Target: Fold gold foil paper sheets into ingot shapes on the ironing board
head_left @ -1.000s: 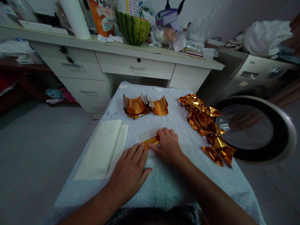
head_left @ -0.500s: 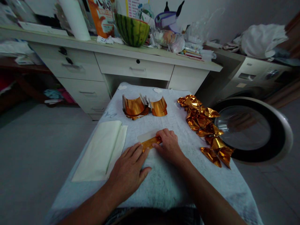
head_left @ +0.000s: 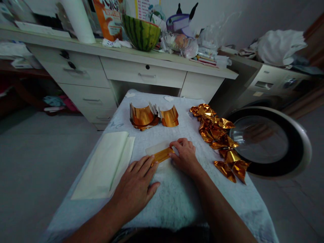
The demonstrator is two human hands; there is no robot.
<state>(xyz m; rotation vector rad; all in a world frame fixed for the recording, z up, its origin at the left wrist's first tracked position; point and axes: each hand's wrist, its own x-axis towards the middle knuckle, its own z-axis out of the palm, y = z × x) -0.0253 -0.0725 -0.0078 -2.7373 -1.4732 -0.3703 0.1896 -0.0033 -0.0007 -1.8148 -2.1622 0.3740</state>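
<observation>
A narrow folded strip of gold foil (head_left: 162, 155) lies on the cloth between my hands, with a pale translucent sheet (head_left: 154, 147) showing along its far side. My left hand (head_left: 138, 184) is laid flat, its fingers stretched and their tips touching the foil's left end. At the other end, my right hand (head_left: 184, 155) pinches the foil between thumb and fingers. Beyond them stand curved gold foil sheets, a larger stack (head_left: 143, 116) and a smaller one (head_left: 169, 116). Folded white paper sheets (head_left: 101, 165) lie left of my left hand.
Several twisted gold foil pieces (head_left: 217, 131) run down the cloth-covered table's (head_left: 182, 206) right side. An open washing machine door (head_left: 263, 141) stands close to that edge. Behind is a white desk (head_left: 144, 72) bearing a cut watermelon (head_left: 140, 33) and plastic bags.
The right fingers have shifted slightly on the foil's end, and more of the strip now shows between my hands. The whole view has moved slightly.
</observation>
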